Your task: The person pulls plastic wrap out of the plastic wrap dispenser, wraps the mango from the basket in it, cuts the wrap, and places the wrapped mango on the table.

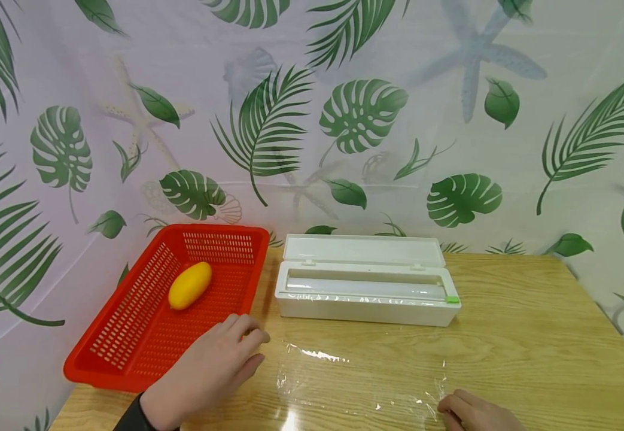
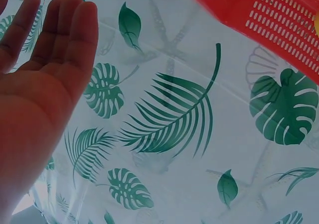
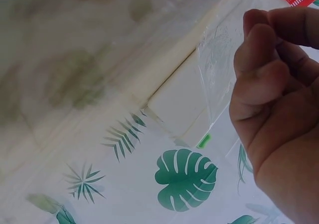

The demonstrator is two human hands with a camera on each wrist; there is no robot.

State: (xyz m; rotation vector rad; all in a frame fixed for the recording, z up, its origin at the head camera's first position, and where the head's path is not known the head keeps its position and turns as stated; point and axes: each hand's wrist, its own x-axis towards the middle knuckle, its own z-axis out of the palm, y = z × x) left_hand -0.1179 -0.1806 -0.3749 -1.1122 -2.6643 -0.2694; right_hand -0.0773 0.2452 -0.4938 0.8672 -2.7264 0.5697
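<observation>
A thin sheet of clear cling film [image 1: 319, 355] lies on the table in front of a white cling film dispenser [image 1: 365, 311]. The dispenser's lid [image 1: 362, 248] stands raised, showing the roll [image 1: 365, 287] inside. My right hand [image 1: 475, 412] pinches the film near its right corner, fingertips together; in the right wrist view the film [image 3: 217, 59] stretches beside the curled fingers. By the right rim of the red basket [image 1: 150, 311] is my left hand [image 1: 217, 359], holding nothing, with fingers slightly bent. A smooth yellow oval fruit [image 1: 190, 285] lies in the basket.
The wooden table [image 1: 532, 323] extends right of the dispenser. A white cloth [image 1: 387, 197] printed with green leaves hangs behind and at the sides. A green tab [image 1: 452, 299] sits at the dispenser's right front corner.
</observation>
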